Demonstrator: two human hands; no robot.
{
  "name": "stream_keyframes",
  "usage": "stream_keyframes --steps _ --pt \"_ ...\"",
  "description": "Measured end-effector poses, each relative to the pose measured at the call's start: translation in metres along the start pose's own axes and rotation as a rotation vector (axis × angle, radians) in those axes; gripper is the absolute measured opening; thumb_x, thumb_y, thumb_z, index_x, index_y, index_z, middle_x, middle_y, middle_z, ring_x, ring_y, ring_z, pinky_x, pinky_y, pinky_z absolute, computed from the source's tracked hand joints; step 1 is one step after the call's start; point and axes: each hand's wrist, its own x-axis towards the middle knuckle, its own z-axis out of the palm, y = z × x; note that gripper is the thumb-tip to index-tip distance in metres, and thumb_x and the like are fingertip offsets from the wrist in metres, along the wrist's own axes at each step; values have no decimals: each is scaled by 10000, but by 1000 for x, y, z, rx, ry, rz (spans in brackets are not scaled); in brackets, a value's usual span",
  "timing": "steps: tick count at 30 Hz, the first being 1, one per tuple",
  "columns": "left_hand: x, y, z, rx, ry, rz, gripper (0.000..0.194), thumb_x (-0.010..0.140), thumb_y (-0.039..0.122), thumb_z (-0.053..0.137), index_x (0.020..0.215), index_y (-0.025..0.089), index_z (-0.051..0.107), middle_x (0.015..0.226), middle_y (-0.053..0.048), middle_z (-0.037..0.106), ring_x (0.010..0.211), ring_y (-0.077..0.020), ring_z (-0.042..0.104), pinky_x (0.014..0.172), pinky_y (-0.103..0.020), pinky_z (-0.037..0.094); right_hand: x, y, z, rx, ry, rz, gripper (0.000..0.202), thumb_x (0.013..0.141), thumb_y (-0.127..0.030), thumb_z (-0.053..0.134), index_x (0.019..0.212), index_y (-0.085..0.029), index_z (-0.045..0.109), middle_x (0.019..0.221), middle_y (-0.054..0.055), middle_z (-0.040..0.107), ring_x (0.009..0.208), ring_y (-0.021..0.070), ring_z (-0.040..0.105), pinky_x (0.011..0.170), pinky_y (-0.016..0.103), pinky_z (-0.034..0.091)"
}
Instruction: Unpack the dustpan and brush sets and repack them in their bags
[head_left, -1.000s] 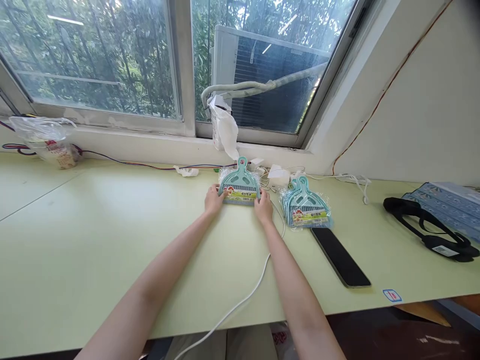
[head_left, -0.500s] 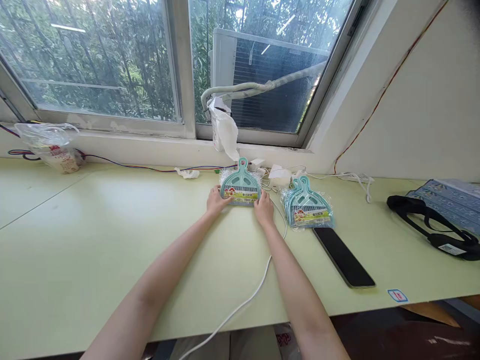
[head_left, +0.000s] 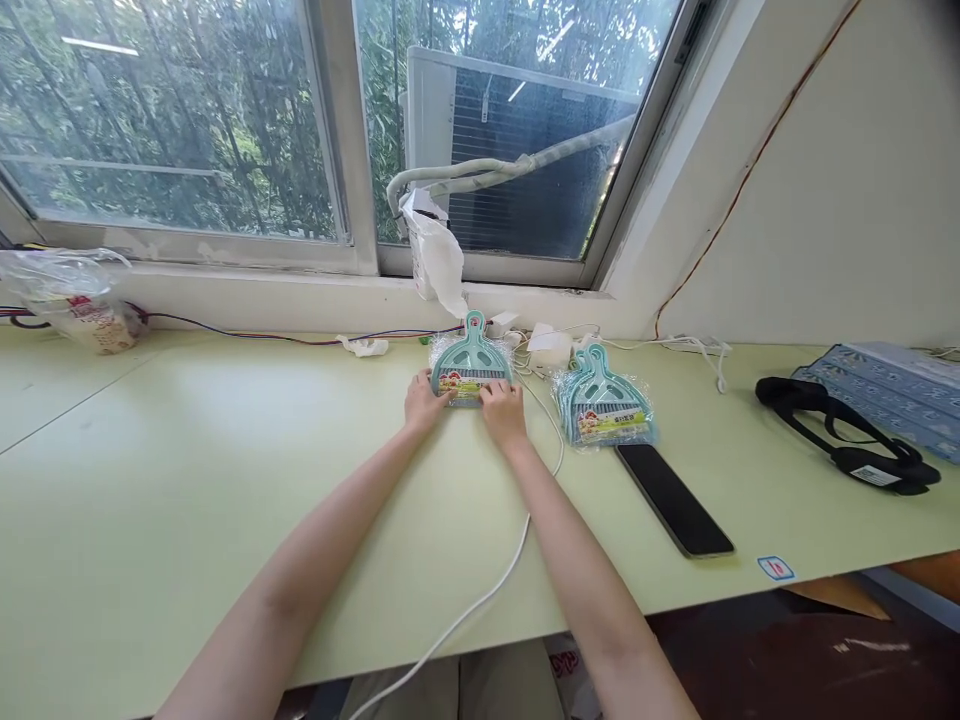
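Observation:
A mini dustpan and brush set (head_left: 472,352), teal with grey bristles and a yellow label, lies in clear plastic wrap at the table's back middle. My left hand (head_left: 424,403) is closed around its lower left corner, with the thumb on the front and the other fingers along the side. On the lower right of the pack rests my right hand (head_left: 504,410), its fingers laid over the end of the label. A stack of similar wrapped dustpan sets (head_left: 606,400) lies to the right, apart from both hands.
Right of my arm lies a black phone (head_left: 675,500), touching or close to the stack. Farther right are a black headset strap (head_left: 847,440) and a blue patterned package (head_left: 892,385). A white cable (head_left: 480,600) crosses the table under my right arm. A plastic bag (head_left: 82,300) sits back left.
My right hand has shifted left from the pack's right edge onto its front. My left hand keeps its hold at the left corner. The camera view has turned slightly right.

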Motion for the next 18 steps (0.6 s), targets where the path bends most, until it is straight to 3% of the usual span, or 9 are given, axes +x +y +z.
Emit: stream_keyframes --steps 4,7,10,12,15,16,18 --pt "7 -8 -1 -200 -22 -68 385 876 413 576 1208 224 536 1144 -91 667 989 -218 648 807 -317 487 -1 3 2 9 28 82 277 908 -76 433 960 -193 679 1077 106 670 1040 243 537 921 411 300" --pt "11 -13 -1 -248 -22 -91 362 864 406 598 1179 233 563 1100 -72 685 874 -194 661 757 -303 493 -1 8 2 -19 65 179 292 905 -63 414 931 -176 683 1020 115 683 998 244 550 898 411 288" --pt "9 -11 -2 -200 -25 -73 364 882 407 578 1200 233 551 1114 -79 670 932 -208 648 803 -319 494 -1 10 2 -15 85 222 311 912 -71 401 904 -165 697 986 120 691 972 243 558 881 412 287" --pt "3 -3 -4 -81 43 -32 395 893 388 569 1243 212 524 1202 -121 617 1102 -250 588 901 -355 468 -1 10 2 0 105 219 320 914 -76 401 899 -166 708 994 117 698 973 239 559 905 421 280" --pt "-11 11 -9 148 257 100 482 900 360 557 1333 174 453 1429 -187 417 1328 -316 389 1045 -435 362 -2 10 2 22 127 191 339 906 -65 402 891 -177 721 1042 106 705 1018 244 543 931 437 274" --pt "-15 16 -10 191 268 190 448 919 346 521 1332 183 456 1454 -178 388 1339 -314 368 1065 -446 336 -3 10 2 24 131 185 339 902 -65 409 882 -184 726 1064 104 704 1041 252 531 926 442 278" --pt "-23 22 -10 221 107 439 314 949 296 440 1235 209 534 1368 -147 476 1268 -281 432 1057 -425 342 -3 11 1 22 136 187 330 894 -77 427 861 -194 734 1101 106 698 1075 272 504 900 451 293"
